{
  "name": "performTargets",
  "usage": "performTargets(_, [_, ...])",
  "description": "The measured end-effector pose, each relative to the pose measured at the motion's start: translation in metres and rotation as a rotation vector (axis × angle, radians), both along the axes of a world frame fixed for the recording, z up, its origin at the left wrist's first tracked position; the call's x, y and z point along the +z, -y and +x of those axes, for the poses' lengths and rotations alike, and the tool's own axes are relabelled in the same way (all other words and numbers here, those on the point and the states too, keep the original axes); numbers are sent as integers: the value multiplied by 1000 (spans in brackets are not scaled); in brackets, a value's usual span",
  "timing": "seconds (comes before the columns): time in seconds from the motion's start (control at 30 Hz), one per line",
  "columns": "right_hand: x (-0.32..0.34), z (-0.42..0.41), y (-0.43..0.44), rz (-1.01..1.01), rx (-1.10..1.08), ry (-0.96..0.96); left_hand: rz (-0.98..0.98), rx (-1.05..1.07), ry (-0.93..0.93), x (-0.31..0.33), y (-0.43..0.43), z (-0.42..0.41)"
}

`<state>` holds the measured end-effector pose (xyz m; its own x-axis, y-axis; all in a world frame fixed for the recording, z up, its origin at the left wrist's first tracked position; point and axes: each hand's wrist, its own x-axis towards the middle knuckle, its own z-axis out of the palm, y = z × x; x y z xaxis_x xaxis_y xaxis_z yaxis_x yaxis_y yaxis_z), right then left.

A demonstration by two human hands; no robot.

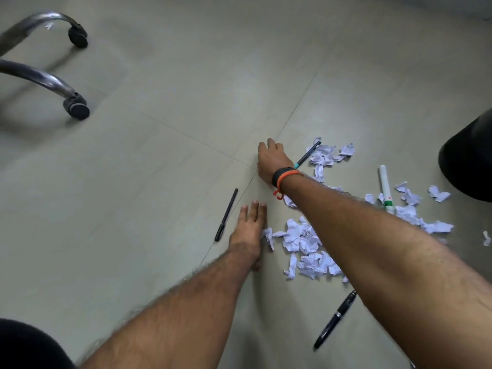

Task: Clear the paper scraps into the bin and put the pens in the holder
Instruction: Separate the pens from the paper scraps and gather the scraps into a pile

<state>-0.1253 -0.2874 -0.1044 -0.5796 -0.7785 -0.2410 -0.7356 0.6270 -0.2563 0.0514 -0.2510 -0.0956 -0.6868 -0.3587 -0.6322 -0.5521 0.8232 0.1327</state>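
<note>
Crumpled white paper scraps (306, 243) lie scattered on the tiled floor, with more of them further off (323, 155) and to the right (410, 211). My left hand (250, 230) lies flat on the floor with straight fingers, touching the left edge of the near pile. My right hand (271, 161), wearing black and orange wristbands, reaches over the floor with its fingers bent down; nothing shows in it. A thin black pen (226, 214) lies left of my left hand. A dark pen with a teal band (307, 155), a white marker (385, 189) and a black fountain pen (335, 319) lie among the scraps.
A black round object (471, 161), possibly the bin, stands at the right edge. Two chrome chair legs with black castors (77, 107) are at the upper left. A dark shape (24, 344) fills the bottom left corner. Grey floor tiles (159, 182) stretch all around.
</note>
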Motion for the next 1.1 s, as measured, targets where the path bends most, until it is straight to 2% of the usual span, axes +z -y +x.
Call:
performTargets(0.17, [-2, 31, -30, 4, 56, 59, 0, 45, -9, 2, -3, -1])
performTargets(0.33, [2, 48, -99, -41, 139, -23, 44, 83, -21, -3, -1, 1])
performTargets(0.43, [2, 19, -123, -120, 68, -147, 28, 78, -32, -7, -1, 2])
performTargets(0.53, [-2, -8, -116, -168, -15, -95, 27, 87, -35, -9, -1, 2])
performTargets(0.63, [-10, -3, -101, -75, 106, -60, 21, 84, -37, -8, -1, 2])
performTargets(0.83, [-20, 14, -117, -101, 223, -242, -13, 75, -28, -7, -2, 0])
performTargets(0.97, [-12, -8, -124, -179, 19, -236, -36, 71, -20, -9, -4, -1])
performTargets(1.1, [-9, -25, -104, 3, -67, -193, -54, 28, -12, -6, -5, -1])
